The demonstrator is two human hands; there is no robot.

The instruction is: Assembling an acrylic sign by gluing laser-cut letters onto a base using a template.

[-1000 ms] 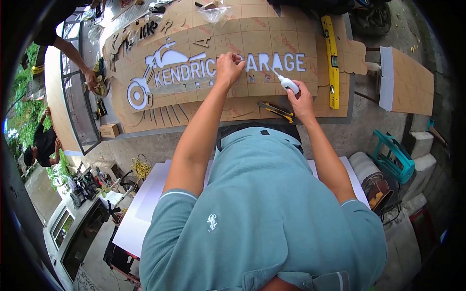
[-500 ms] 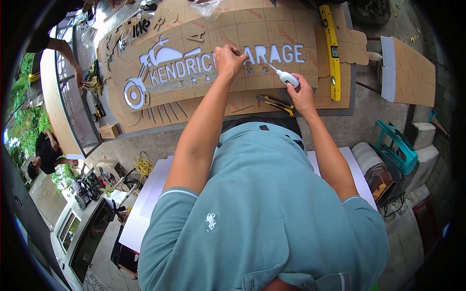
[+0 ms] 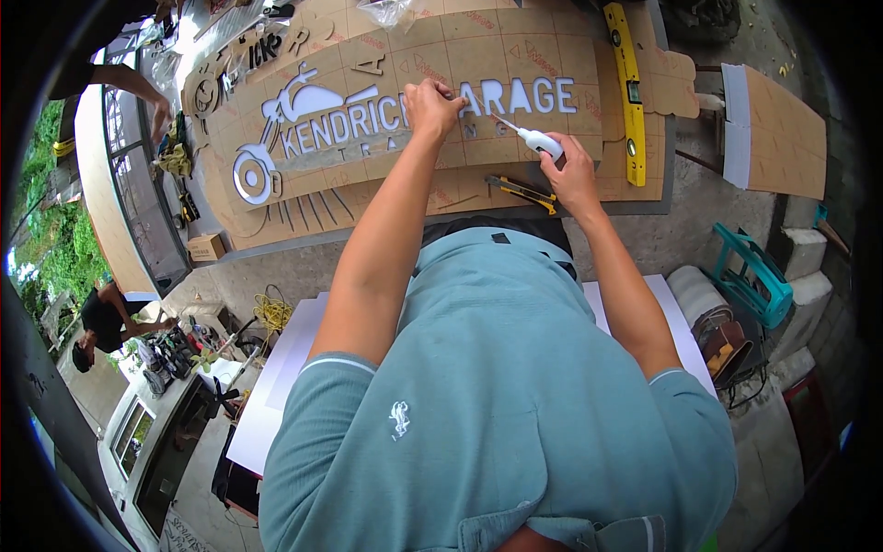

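**Gripping a white bottle [image 3: 541, 143] over a brown panel [image 3: 478, 55]**

Holding the bottle in the right hand [image 3: 572, 173] with fingers wrapped around it, beyond 1 yellow-black cutter [image 3: 522, 194], aiming its thin nozzle [image 3: 508, 123] leftward. Bunching the fingertips of the left hand [image 3: 431, 109] by the cut-out letters [image 3: 497, 97]; cannot tell whether pinching anything.

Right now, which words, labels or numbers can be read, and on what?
I leave wording uncopied.
Brown panel: large cut-out letters, readable; smaller row, partly hidden; red print.
Black letters: loose, jumbled.
Small carton: print too small.
Lower-left lettering: blurred.
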